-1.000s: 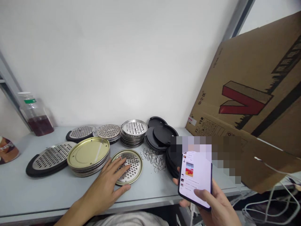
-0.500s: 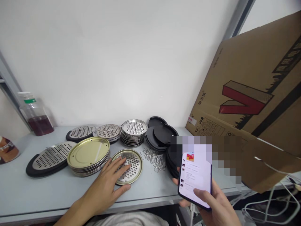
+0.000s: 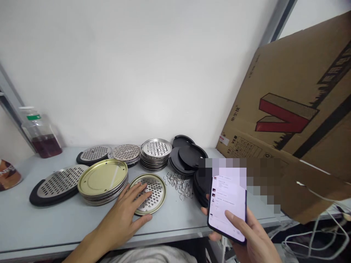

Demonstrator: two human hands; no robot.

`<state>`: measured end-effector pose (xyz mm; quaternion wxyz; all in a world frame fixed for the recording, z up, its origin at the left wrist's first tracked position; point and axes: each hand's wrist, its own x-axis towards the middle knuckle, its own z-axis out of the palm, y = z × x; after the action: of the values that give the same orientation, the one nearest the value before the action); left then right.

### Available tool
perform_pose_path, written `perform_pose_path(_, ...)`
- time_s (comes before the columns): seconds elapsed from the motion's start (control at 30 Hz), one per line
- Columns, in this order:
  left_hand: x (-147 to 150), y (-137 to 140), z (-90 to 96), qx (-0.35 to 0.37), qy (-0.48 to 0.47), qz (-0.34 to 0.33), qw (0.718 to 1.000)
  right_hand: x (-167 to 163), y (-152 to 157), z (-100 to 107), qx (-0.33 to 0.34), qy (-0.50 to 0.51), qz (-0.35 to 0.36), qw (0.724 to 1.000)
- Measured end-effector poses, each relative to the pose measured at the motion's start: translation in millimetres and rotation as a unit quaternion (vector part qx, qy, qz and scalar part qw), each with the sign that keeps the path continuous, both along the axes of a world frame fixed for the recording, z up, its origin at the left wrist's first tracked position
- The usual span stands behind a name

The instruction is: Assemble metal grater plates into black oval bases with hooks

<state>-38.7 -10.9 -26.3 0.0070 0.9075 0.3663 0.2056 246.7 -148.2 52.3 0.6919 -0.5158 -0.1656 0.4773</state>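
My left hand (image 3: 126,211) lies spread over a round metal grater disc (image 3: 155,195), fingers resting on its perforated face and rim. Just left of it stands a stack of round gold-coloured discs (image 3: 102,177). In my right hand (image 3: 253,233) is a smartphone (image 3: 227,208), its lit screen showing a list of text lines, with my thumb on the glass. A small heap of wire hooks (image 3: 179,185) sits between the grater disc and the phone. Black round parts (image 3: 192,157) are piled behind the phone, partly hidden by it.
Behind are a stack of grater discs (image 3: 156,155), more perforated plates (image 3: 126,152) and black-rimmed graters (image 3: 63,182). A bottle of dark liquid (image 3: 45,140) stands far left, near a brown container (image 3: 9,174). To the right lean a big cardboard box (image 3: 296,80) and white cables (image 3: 315,233).
The list on the phone screen has scrolled, and my right thumb has shifted slightly up the glass. My left hand stays on the grater disc.
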Motion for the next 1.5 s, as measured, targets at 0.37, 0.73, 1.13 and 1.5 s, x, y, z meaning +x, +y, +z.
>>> perform_pose_path(0.37,0.5,-0.6,0.2,0.001,0.000,-0.001,1.000,-0.4,0.8,-2.0,-0.005,-0.023,-0.003,1.000)
perform_pose_path(0.73,0.0,0.3,-1.1,0.002,-0.003,0.000,1.000,2.4,0.3,-6.9,-0.008,-0.029,-0.007,1.000)
perform_pose_path(1.13,0.4,-1.1,0.6,0.003,-0.004,0.001,1.000,7.3,-1.6,-12.3,-0.006,-0.016,0.021,1.000)
perform_pose_path(1.5,0.7,-0.7,0.1,-0.012,0.014,0.003,1.000,5.4,-1.3,-10.1,-0.010,-0.022,0.011,1.000)
